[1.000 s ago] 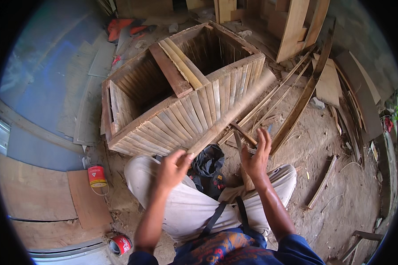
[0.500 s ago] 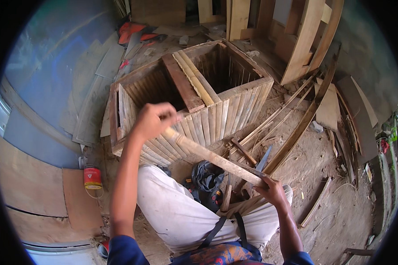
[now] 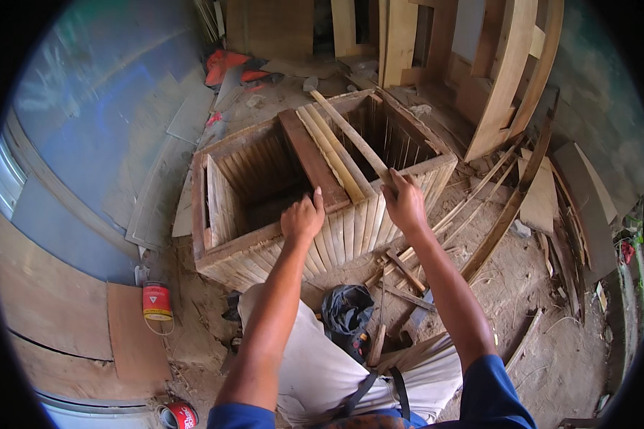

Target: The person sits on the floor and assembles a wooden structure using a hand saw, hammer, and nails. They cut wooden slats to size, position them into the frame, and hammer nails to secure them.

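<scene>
Fingers of right hand (image 3: pixel 405 202) grasp wooden slat (image 3: pixel 350 137); left hand (image 3: pixel 302 218) clenched on crate (image 3: pixel 265 243).

A worker seen from above: both forearms bare from elbow to hand, the left hand (image 3: pixel 302 218) and right hand (image 3: pixel 405 202) without gloves, rings or watch. Short blue sleeves (image 3: pixel 495 392) cover the upper arms at 5 and 7 o'clock. Pale, off-white trousers (image 3: pixel 315 365), creased and dusty, span the lap toward 6 o'clock. Two dark straps (image 3: pixel 371 390) cross the trousers near the waist, above a strip of patterned cloth at the bottom edge.
</scene>
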{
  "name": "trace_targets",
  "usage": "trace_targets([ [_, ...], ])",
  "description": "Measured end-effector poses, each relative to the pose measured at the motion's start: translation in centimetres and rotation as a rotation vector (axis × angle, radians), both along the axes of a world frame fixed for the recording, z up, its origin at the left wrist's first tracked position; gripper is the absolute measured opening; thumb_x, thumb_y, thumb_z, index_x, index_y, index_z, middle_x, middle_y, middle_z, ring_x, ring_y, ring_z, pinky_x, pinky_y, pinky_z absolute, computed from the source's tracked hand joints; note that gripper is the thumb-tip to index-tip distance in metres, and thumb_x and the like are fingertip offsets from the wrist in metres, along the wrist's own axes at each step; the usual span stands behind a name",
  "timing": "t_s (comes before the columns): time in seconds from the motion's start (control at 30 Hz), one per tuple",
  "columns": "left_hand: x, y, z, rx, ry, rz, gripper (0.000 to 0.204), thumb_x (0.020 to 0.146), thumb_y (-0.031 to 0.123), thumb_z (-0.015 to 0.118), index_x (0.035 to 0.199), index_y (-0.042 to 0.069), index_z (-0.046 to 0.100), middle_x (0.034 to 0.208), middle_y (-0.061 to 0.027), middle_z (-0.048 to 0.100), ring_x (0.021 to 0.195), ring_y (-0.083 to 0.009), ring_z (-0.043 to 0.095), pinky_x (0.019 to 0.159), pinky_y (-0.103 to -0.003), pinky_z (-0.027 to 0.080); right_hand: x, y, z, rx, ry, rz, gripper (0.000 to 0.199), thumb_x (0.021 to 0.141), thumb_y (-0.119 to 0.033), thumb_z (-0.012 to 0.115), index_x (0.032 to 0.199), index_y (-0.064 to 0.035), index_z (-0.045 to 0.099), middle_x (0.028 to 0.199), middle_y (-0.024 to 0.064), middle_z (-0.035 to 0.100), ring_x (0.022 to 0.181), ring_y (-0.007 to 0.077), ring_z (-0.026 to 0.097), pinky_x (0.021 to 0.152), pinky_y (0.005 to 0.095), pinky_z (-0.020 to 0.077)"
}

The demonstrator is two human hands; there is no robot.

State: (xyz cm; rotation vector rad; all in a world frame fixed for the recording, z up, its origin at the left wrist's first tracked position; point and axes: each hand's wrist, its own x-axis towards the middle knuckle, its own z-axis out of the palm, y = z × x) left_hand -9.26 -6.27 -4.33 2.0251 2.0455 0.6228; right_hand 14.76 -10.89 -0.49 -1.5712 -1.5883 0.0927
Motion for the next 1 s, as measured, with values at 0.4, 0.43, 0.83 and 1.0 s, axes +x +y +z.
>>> trace_targets([
  [0.4, 0.9, -0.8, 1.5, 0.087, 0.096, 0.048, 0.068, 0.103, 0.048, 0.033, 0.077, 0.001, 0.075, 0.08, -0.0265, 0.071, 0.081, -0.0457, 0.07, 0.083, -0.053, 0.055, -1.9, 9.2, -2.4, -0.151, -0.124, -0.014, 0.037, 0.089, -0.02, 0.067, 0.124, -0.0099, 0.068, 0.106, 0.0206, 0.067, 0.099, 0.0413, 0.065, 0.086, 0.0479, 0.0546],
  [0.43, 0.9, -0.7, 1.4, 0.087, 0.095, 0.044, 0.068, 0.103, 0.048, 0.033, 0.076, 0.001, 0.075, 0.08, -0.0264, 0.07, 0.081, -0.0456, 0.07, 0.083, -0.053, 0.055, -1.8, 9.5, -2.7, -0.104, -0.176, -0.03, 0.035, 0.089, -0.022, 0.067, 0.123, -0.0098, 0.07, 0.105, 0.021, 0.068, 0.098, 0.0412, 0.066, 0.086, 0.0474, 0.0549],
  [0.83, 0.9, -0.7, 1.6, 0.104, 0.101, 0.027, 0.065, 0.103, 0.044, 0.035, 0.073, 0.001, 0.074, 0.077, -0.0255, 0.07, 0.077, -0.0447, 0.07, 0.08, -0.053, 0.056, 0.9, 13.1, -2.3, -0.222, -0.02, 0.143, 0.04, 0.09, -0.043, 0.066, 0.117, -0.0155, 0.075, 0.099, 0.0234, 0.072, 0.098, 0.0394, 0.07, 0.088, 0.0438, 0.0561],
  [1.0, 0.9, -0.7, 1.4, 0.105, 0.1, 0.02, 0.065, 0.103, 0.044, 0.036, 0.071, 0.001, 0.073, 0.076, -0.0258, 0.07, 0.076, -0.0444, 0.07, 0.079, -0.052, 0.056, 1.1, 12.4, -2.4, -0.208, -0.051, 0.161, 0.038, 0.091, -0.042, 0.065, 0.117, -0.0168, 0.075, 0.097, 0.0223, 0.073, 0.097, 0.0389, 0.07, 0.087, 0.0443, 0.0563],
])
